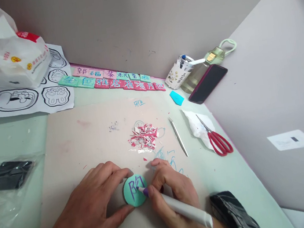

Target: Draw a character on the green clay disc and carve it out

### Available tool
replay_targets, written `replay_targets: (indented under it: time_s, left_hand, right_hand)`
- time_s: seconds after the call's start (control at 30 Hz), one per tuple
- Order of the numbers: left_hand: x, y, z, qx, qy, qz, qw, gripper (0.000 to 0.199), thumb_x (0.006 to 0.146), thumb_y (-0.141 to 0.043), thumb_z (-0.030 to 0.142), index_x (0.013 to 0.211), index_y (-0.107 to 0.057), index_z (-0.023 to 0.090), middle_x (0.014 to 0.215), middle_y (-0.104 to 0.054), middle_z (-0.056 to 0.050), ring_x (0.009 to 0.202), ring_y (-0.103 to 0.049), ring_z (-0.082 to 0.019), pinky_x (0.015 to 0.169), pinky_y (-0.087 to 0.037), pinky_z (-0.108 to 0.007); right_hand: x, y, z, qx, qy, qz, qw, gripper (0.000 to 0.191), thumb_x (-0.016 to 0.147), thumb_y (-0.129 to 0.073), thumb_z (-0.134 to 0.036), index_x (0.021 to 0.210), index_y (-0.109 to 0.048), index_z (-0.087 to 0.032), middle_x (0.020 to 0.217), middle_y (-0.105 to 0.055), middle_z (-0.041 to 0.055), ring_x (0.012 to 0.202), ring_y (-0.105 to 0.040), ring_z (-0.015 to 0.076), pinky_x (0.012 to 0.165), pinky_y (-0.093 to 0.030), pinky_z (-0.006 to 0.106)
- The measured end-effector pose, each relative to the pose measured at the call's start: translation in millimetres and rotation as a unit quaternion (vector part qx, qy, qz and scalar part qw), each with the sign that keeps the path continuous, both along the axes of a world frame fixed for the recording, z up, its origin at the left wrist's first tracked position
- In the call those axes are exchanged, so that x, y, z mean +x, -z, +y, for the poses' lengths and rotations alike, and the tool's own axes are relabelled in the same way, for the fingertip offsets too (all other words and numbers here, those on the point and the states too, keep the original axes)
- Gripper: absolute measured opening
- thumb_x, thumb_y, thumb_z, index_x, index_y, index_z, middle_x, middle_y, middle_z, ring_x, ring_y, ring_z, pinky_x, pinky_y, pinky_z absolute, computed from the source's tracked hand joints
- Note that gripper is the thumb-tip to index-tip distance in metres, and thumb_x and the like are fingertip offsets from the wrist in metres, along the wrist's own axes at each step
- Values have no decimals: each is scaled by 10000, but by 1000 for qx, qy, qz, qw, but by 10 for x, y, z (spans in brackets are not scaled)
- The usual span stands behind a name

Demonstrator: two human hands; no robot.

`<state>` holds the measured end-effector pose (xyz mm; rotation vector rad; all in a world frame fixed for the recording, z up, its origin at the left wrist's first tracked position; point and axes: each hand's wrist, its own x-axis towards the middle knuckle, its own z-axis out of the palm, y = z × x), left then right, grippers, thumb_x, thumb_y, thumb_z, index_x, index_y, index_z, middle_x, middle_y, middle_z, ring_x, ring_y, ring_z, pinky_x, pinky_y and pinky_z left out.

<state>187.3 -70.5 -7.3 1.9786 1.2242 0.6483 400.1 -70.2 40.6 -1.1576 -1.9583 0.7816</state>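
Observation:
A round teal disc (131, 197) with purple strokes of a written character lies on the beige board (70, 150). My left hand (96, 202) grips the disc's left edge between thumb and forefinger. In my right hand (172, 192) is a white marker (184, 208), held in a pinch, its purple-collared tip touching the disc's face. Beyond my hands sits a pile of red and white scraps (144, 136). A craft knife (178, 137) lies to the right of the pile.
Red-handled scissors (220, 143) rest on white tissue at right, near a dark pouch (233, 211). Phone (207, 83), bottle and can (178, 73) stand at back right. Lettered tiles (115, 83) line the back; a tissue pack (14, 57) and black packet (10, 175) are left.

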Motion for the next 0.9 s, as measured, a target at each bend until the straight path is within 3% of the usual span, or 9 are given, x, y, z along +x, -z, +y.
replay_targets:
  time_s: [0.23,0.57,0.77,0.9]
  left_hand:
    - [-2,33,6,-3,1,4,1000,357,868,-709,273,1185,-568,356,1085,-631,29,993,-607,-242,833,-530,-360]
    - [-10,24,-13,8,-3,21,1000,348,870,-697,281,1188,-574,348,1089,-637,30,1004,-613,-238,847,-534,-364]
    - [-6,25,-1,4,0,17,1000,362,870,-702,280,1200,-575,358,1087,-638,34,993,-614,-235,839,-535,-362]
    - [-7,1,-1,4,0,14,1000,314,876,-704,301,1163,-585,343,1083,-646,27,985,-621,-234,835,-535,-346]
  right_hand:
    - [-6,-15,-12,-16,33,-7,999,234,914,-527,-89,779,-416,-244,693,-428,-60,723,-506,135,906,-487,356]
    - [-8,-63,-6,-36,53,-16,998,248,936,-499,-112,752,-395,-241,699,-444,-44,697,-471,145,684,-438,296]
    - [-1,-36,-28,-16,17,-14,1000,235,912,-515,-76,792,-408,-246,686,-402,-74,654,-449,118,944,-487,378]
    - [-6,-3,-16,-6,7,-3,1000,229,903,-507,-73,784,-414,-246,686,-411,-64,665,-455,128,933,-502,382]
